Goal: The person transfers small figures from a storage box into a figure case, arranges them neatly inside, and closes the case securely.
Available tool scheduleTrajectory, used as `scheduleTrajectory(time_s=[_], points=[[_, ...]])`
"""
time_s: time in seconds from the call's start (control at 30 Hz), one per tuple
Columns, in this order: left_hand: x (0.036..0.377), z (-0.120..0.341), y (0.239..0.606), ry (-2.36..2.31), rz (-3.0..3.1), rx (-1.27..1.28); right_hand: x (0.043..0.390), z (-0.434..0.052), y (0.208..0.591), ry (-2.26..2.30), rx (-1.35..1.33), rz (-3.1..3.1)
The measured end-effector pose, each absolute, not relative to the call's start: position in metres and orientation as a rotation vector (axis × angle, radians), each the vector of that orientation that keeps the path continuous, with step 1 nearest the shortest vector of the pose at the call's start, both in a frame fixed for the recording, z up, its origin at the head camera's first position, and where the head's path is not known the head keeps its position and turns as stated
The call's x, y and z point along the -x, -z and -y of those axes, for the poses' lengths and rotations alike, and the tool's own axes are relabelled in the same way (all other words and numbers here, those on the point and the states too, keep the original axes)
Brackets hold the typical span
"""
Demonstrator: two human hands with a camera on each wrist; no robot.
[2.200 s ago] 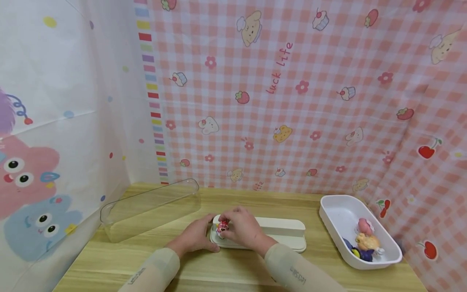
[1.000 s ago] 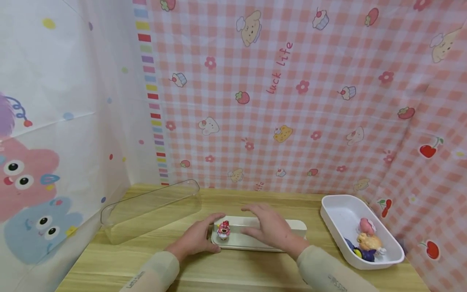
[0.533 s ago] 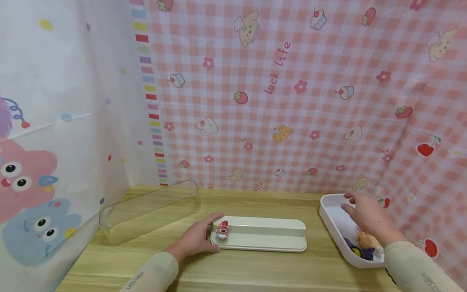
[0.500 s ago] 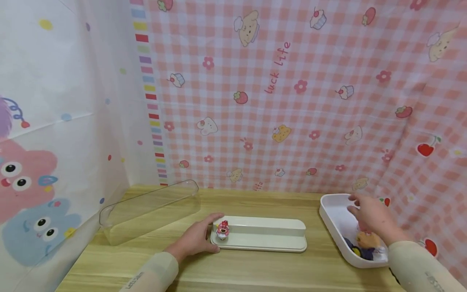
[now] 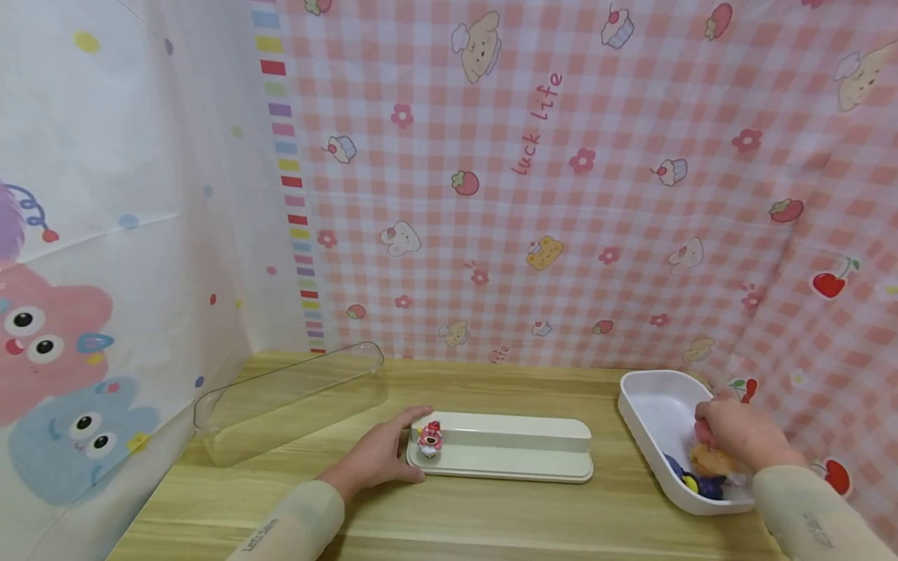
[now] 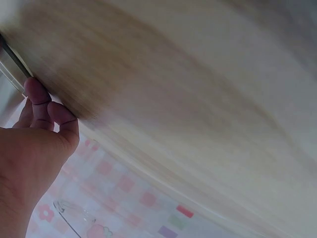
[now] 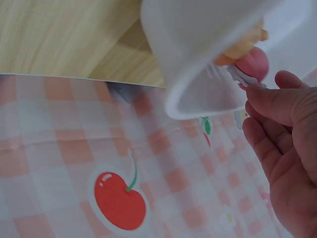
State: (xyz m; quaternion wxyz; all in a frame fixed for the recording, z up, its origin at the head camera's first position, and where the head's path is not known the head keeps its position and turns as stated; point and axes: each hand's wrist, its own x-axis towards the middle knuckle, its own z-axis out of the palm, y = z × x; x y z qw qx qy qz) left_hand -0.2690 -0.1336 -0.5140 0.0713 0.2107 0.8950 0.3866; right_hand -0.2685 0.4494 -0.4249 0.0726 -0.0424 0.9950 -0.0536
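Observation:
My left hand [image 5: 409, 446] lies on the wooden table [image 5: 491, 522] and holds the left end of a white stepped base [image 5: 519, 452], thumb behind it and fingers in front. A small pink and red figurine [image 5: 429, 439] stands upright on that end of the base. My right hand [image 5: 707, 427] reaches into the white tray [image 5: 648, 405] at the right, with its fingers curled on a pink figurine [image 5: 701, 432]. The right wrist view shows the fingertips [image 7: 257, 91] touching that pink figurine [image 7: 253, 63] over the tray rim [image 7: 198, 99].
An orange figurine [image 5: 708, 461] and a dark blue one [image 5: 701, 486] lie in the tray under my right hand. A clear plastic cover [image 5: 288, 397] rests tilted at the back left. Patterned cloth walls close in the table on the left, back and right.
My right hand let go of the figurine on the base, crossed to the tray on the right and closed over the pink figurine there. The left hand stayed at the base.

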Motion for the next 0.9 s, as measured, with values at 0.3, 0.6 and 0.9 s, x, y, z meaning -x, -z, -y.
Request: scheduleTrajectory(time_s=[0.3, 0.6, 0.9], points=[[0.271, 0.134, 0.512, -1.167, -2.693, -0.658, 0.274, -0.453, 0.431, 0.096, 0.210, -3.058], [0.270, 0.135, 0.512, -1.167, -2.694, -0.646, 0.280, -0.454, 0.433, 0.161, 0.112, -3.050], [0.269, 0.135, 0.513, -1.165, -2.686, -0.632, 0.281, -0.452, 0.447, 0.258, -0.017, -3.041]])
